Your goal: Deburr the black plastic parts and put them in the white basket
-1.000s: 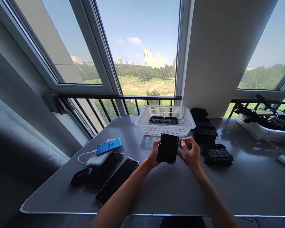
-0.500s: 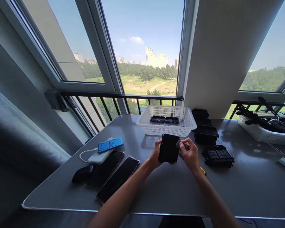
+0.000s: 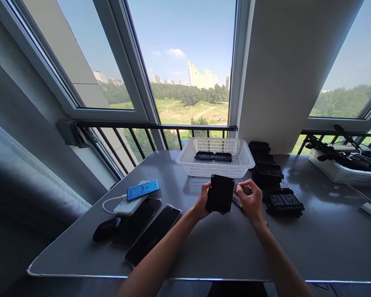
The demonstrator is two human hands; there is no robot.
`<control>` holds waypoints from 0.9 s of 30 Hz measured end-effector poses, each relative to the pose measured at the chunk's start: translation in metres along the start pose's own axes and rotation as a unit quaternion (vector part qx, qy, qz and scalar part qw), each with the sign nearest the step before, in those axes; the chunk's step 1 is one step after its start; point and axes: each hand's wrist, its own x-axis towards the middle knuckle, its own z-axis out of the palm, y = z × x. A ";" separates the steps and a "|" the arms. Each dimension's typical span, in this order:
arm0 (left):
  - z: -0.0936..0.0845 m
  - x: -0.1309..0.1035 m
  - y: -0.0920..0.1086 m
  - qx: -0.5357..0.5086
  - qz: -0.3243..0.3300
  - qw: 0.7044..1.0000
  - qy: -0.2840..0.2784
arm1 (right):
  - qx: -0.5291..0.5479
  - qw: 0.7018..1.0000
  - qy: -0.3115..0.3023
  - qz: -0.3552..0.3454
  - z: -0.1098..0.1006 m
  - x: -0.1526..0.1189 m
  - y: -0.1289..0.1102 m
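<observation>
My left hand [image 3: 202, 201] grips the left edge of a flat black plastic panel [image 3: 220, 194], held up above the table with its broad face toward me. Small tabs stick out along the panel's edges. Close to its right edge, my right hand [image 3: 250, 196] pinches a small dark grey piece [image 3: 238, 188], perhaps a pad or cloth; its kind is unclear. Below the right hand lies a tool with yellow on its handle [image 3: 266, 223], mostly hidden by the hand and forearm. A ribbed black plastic part [image 3: 284, 202] rests on the table to the right.
Behind the panel, a white plastic basket [image 3: 216, 170] holds black ribbed parts [image 3: 213, 156]. More black parts [image 3: 266, 171] are stacked beside it. Two dark phones [image 3: 153, 235], a mouse [image 3: 106, 229] and a blue-screened phone [image 3: 142, 189] on a power bank lie left. Another basket [image 3: 343, 173] stands right.
My right hand has shifted slightly right, away from the panel's edge, with the grey piece still pinched. The panel and my left hand have stayed nearly in place.
</observation>
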 end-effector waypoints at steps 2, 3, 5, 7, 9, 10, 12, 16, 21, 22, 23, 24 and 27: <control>0.000 -0.001 0.001 0.004 -0.006 1.000 -0.003 | -0.002 1.000 -0.004 0.000 -0.001 0.001 0.001; 0.001 -0.001 0.001 0.007 -0.008 1.000 -0.009 | -0.005 1.000 -0.012 -0.001 -0.001 0.001 0.001; 0.001 -0.001 0.001 0.012 -0.008 1.000 -0.021 | -0.013 0.999 -0.033 -0.002 -0.001 0.001 0.001; 0.002 -0.001 0.001 0.016 -0.002 1.000 -0.026 | -0.023 0.998 -0.056 0.000 -0.001 0.001 0.000; 0.002 -0.001 0.002 0.019 0.007 1.000 -0.021 | -0.027 0.997 -0.076 0.004 -0.002 0.001 -0.002; 0.002 -0.001 0.003 0.017 0.009 1.000 -0.019 | -0.027 0.996 -0.086 0.004 -0.001 0.000 -0.003; 0.002 -0.001 0.005 0.004 0.019 1.000 -0.019 | -0.026 0.994 -0.104 0.003 0.000 -0.002 -0.005; 0.002 -0.003 0.014 -0.038 0.051 0.998 -0.007 | -0.040 0.987 -0.156 -0.002 0.009 -0.010 -0.007; -0.001 -0.002 0.019 -0.065 0.051 0.996 0.022 | -0.052 0.979 -0.197 0.004 0.015 -0.014 -0.004; -0.002 -0.002 0.020 -0.068 0.047 0.996 0.023 | -0.052 0.978 -0.204 0.008 0.015 -0.014 -0.004; -0.003 -0.001 0.020 -0.071 0.048 0.996 0.026 | -0.053 0.975 -0.213 0.011 0.014 -0.013 -0.004; -0.004 -0.001 0.021 -0.075 0.050 0.995 0.031 | -0.053 0.973 -0.226 0.011 0.013 -0.012 -0.004; -0.007 0.000 0.025 -0.094 0.069 0.992 0.058 | -0.049 0.968 -0.246 0.006 0.010 -0.011 -0.007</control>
